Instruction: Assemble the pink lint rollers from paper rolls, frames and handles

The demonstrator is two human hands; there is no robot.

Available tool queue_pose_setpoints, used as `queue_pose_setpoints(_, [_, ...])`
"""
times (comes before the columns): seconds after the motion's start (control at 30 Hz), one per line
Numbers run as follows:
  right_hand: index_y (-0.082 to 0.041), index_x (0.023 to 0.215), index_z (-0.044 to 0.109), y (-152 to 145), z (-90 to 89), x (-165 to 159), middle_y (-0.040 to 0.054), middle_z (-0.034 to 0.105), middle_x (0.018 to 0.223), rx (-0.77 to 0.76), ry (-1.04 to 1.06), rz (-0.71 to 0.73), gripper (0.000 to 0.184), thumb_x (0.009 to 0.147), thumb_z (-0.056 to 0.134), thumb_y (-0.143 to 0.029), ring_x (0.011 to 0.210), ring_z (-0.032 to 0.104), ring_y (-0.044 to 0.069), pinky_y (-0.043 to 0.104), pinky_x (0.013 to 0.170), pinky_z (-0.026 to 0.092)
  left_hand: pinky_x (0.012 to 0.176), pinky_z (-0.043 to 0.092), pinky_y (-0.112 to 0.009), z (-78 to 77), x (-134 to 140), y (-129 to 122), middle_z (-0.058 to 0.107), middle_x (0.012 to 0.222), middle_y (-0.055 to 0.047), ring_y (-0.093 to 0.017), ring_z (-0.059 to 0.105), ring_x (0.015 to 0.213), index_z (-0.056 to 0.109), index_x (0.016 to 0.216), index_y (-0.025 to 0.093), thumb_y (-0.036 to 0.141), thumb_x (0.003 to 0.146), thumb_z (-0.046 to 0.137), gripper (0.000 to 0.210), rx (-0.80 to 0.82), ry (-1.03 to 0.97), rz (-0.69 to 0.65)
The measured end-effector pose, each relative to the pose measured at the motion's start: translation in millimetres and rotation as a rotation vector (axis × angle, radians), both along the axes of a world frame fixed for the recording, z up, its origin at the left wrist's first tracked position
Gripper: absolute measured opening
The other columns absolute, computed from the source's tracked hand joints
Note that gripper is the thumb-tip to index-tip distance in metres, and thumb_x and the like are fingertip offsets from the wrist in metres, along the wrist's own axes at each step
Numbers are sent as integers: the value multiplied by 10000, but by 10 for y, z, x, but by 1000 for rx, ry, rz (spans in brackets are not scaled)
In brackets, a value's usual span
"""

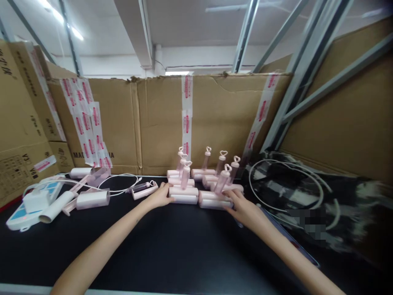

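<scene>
Several pink-and-white lint rollers lie in two groups on the black table, their clear pink handles standing upright with heart-shaped loops on top. My left hand (160, 196) is closed at the left end of the front-left lint roller (184, 199), thumb low and fingers above. At the front of the other group, my right hand (244, 205) grips the right end of a second lint roller (215, 203). Further rollers, such as a rear one (202, 173), stand behind. Left of my left hand lies a separate roller (145, 191) with its handle folded down.
At the left are a power strip (18, 219) with a white adapter (37, 199), loose white rolls (58, 206) and a white cable (123, 178). Cardboard (159, 123) walls the back. On the right lie a coiled white cable (251, 180) and a flat dark device (302, 252).
</scene>
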State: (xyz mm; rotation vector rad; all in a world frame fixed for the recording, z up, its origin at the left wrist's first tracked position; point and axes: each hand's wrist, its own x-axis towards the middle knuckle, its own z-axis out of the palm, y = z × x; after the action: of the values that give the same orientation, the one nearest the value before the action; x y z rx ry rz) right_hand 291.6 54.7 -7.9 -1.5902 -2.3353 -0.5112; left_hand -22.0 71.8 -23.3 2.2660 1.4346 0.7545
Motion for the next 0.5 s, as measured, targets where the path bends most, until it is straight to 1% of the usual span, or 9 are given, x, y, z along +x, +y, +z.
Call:
queue_pose_setpoints(0.07, [-176,1119,482,-108,40,-4,124,556,1100,61,-47,-23,367,773,521,-292,610,627,215,313,514,444,965,346,-425,40,-47,-56,411,1283,-170,-317,451,1145,256,1358,135,453,659,666,871,27,20,-4])
queue_pose_setpoints(0.1, [-175,1122,492,-180,77,-29,125,566,1085,95,-59,-20,363,787,512,-316,574,614,208,326,519,443,977,328,-438,64,-111,-97,377,1326,-173,-328,409,1181,196,1382,144,506,644,665,947,60,54,8])
queue_pose_setpoints(0.13, [-179,1101,515,-258,121,-74,117,580,1054,121,-57,2,328,811,490,-331,557,604,200,332,531,443,987,310,-448,89,-201,-140,359,1352,-167,-333,377,1203,169,1393,155,552,651,639,964,106,114,32])
queue_pose_setpoints(0.17, [-190,1061,543,-337,168,-139,103,594,1016,133,-39,45,277,838,459,-331,564,601,194,332,553,445,995,291,-457,114,-310,-180,362,1361,-156,-334,359,1213,184,1391,166,576,685,593,914,157,191,65])
queue_pose_setpoints(0.23, [-214,952,588,-478,255,-331,69,615,938,113,18,191,214,879,410,-308,652,613,195,320,613,446,1014,241,-474,148,-556,-238,408,1342,-136,-331,342,1220,299,1350,175,554,776,489,714,240,351,145])
queue_pose_setpoints(0.27, [-220,910,599,-533,290,-449,59,620,906,91,47,276,212,889,402,-294,705,615,197,316,646,443,1025,202,-492,154,-672,-254,428,1327,-138,-340,322,1232,361,1316,167,529,793,476,646,251,392,171])
queue_pose_setpoints(0.33, [-222,879,613,-600,344,-704,46,626,865,40,90,436,210,895,409,-269,762,607,190,309,688,430,1028,135,-541,138,-848,-274,476,1274,-161,-372,301,1238,454,1245,140,516,773,512,606,245,436,195])
queue_pose_setpoints(0.43, [-214,890,626,-591,420,-1063,40,624,851,-30,126,611,196,890,431,-234,764,596,165,295,710,416,1016,115,-573,69,-919,-335,526,1189,-169,-380,338,1208,540,1146,135,449,742,577,513,229,463,166])
queue_pose_setpoints(0.5, [-205,909,629,-513,488,-1270,48,616,893,-53,142,664,195,886,437,-227,801,593,164,296,737,417,1011,192,-522,27,-864,-430,564,1117,-124,-328,417,1142,594,1035,173,350,746,580,340,224,475,106])
